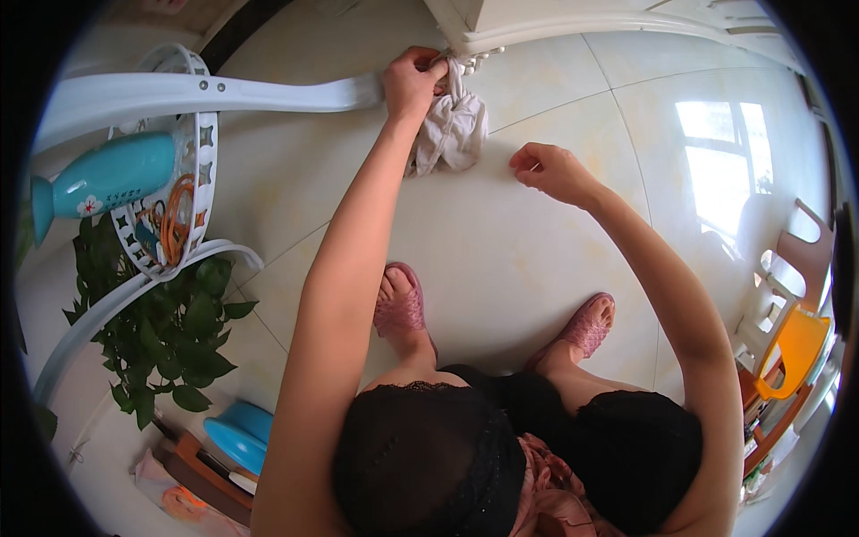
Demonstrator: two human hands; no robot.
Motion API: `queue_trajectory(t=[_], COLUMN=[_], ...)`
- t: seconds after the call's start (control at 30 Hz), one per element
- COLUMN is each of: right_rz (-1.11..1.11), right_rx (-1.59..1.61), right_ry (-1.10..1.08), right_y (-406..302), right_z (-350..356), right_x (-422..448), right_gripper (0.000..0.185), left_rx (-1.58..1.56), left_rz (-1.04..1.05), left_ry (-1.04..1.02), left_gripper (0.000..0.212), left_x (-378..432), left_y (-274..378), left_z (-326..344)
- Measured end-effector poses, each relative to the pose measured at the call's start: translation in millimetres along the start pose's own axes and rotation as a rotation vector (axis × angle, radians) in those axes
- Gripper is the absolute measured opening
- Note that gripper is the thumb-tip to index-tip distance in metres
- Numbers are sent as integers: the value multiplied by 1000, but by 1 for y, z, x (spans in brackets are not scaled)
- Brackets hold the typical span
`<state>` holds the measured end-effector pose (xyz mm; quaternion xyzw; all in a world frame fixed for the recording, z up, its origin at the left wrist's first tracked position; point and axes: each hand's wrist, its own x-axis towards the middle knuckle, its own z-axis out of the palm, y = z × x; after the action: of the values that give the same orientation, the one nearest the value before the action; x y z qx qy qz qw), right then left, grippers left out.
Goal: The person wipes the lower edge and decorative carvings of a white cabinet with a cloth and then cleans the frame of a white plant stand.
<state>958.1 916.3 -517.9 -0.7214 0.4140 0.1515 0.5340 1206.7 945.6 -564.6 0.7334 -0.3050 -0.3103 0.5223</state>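
A crumpled pale cloth (456,127) hangs from my left hand (411,79), which grips its upper end. Both are at the carved foot (475,62) of a white piece of furniture (537,23). Part of the cloth is pressed close to that foot, and my left fingertips are partly hidden behind the hand. To the right of the cloth, over the tiled floor (523,221), is my right hand (550,171). Its fingers are loosely curled, with a gap to the thumb and nothing held.
On the left, a white rack (268,92) with a curved arm reaches near my left wrist. Its basket (207,141) holds a turquoise vase (117,174) and orange cord (178,221). A leafy plant (194,322) hangs below. A blue basin (245,433) and a yellow plastic item (798,349) flank me.
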Motion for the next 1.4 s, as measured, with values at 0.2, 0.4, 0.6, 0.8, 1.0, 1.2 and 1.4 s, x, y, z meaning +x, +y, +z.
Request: queue_trajectory(t=[0.2,0.4,0.6,0.8,1.0,1.2,1.4], right_rz=[-30,-8,-39,-35,-4,-84,-224], right_rx=[19,24,47,65,10,134,249], right_ry=[-19,-34,-14,-30,-53,69,324], right_y=[4,-4,0,2,-7,-7,-43], right_z=[3,-1,0,1,1,-1,2], right_x=[6,11,10,14,17,15,18], right_gripper=[26,28,26,26,28,28,33], left_rx=[-23,-69,-283,-296,-207,-64,142], left_rz=[-193,-356,-381,-457,-435,-262,-169], left_ry=[-288,-336,-199,-146,-176,-130,-236], left_gripper=[30,32,23,17,18,20,21], left_x=[34,36,19,19,23,-7,-54], left_y=[-4,18,10,14,20,20,42], left_z=[-20,-11,-11,-3,1,-6,-26])
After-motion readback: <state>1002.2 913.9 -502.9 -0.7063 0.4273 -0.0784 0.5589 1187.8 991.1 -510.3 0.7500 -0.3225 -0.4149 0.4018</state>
